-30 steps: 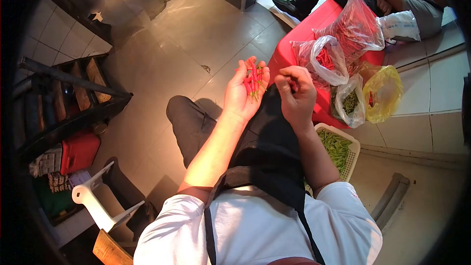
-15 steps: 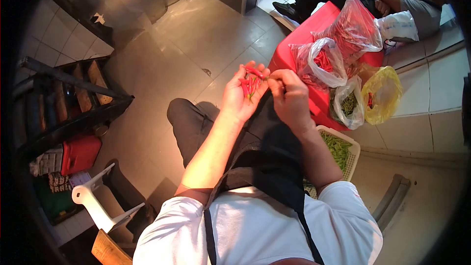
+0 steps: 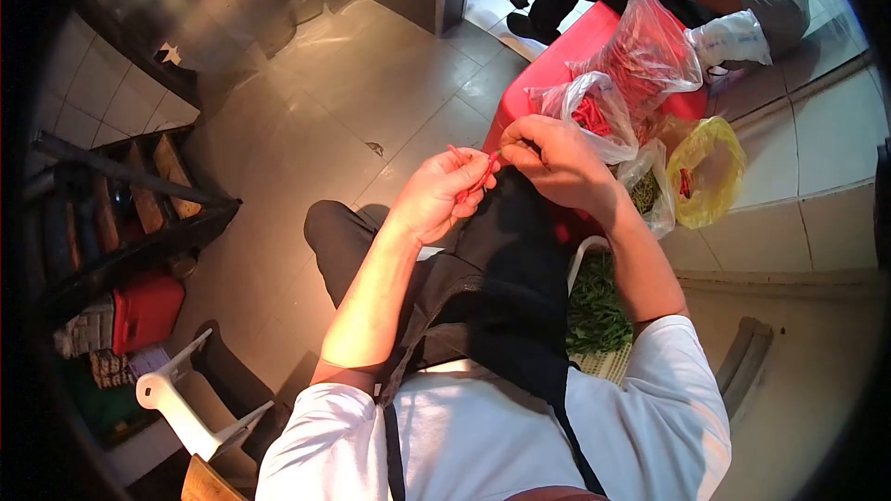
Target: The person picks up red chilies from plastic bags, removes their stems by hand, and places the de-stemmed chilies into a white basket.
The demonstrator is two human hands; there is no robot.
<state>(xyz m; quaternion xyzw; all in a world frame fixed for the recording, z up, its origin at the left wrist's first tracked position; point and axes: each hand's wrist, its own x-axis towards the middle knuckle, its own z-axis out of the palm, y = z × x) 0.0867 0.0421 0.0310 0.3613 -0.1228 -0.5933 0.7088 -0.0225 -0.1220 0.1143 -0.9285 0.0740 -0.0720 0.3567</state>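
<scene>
Left hand [image 3: 434, 193] grip closed round red chillies [image 3: 488, 168], likely light, smooth, easily bruised. Right hand [image 3: 568, 165] pinches one end; stems probably best hold.

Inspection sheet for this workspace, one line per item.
Surface: red surface, partly covered by bags
Job's things: red chillies at the hands; more in large clear bag
Clutter: open yellow bag; basket of greens beside right arm
Hands: left hand closed around chillies; right hand fingertips close by, grip unclear
Cables: nothing seen
Surroundings: tiled floor; seated person beyond the bags
</scene>
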